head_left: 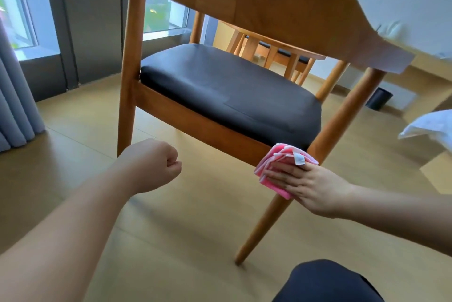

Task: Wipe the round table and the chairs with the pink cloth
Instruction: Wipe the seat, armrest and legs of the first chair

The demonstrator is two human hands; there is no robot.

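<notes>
A: Where is the cloth (281, 167) at this moment?

B: It is folded, pink, with a small white tag. The right hand (315, 189) presses it against the back right leg (325, 150) of the chair (230, 91), just below the corner of the seat frame. The fingers (281, 175) are laid straight over the cloth. I cannot tell if the thumb goes around the leg, because it is hidden.

A: And the left hand (159, 162)?

B: It is closed into a fist and holds nothing. It hangs in the air in front of the chair, below the seat, well apart from the cloth.

A: How does the chair stand?

B: It is seen from behind and from low. It has a wooden frame, a curved wooden backrest at the top and a black padded seat (232, 91). Its legs are on the floor (190, 228), which is of light wood.

A: Can you see the table (274, 43)?

B: Only a part, behind the chair, seen between the backrest and the seat. Under it some wooden legs show.

A: What else is around?

B: A grey curtain (14, 96) at the left, a window (166, 18) behind, a black bin (379, 98) at the right, and white bedding (430, 125) at the right edge. At the bottom a knee (325, 282) in dark fabric shows.
</notes>
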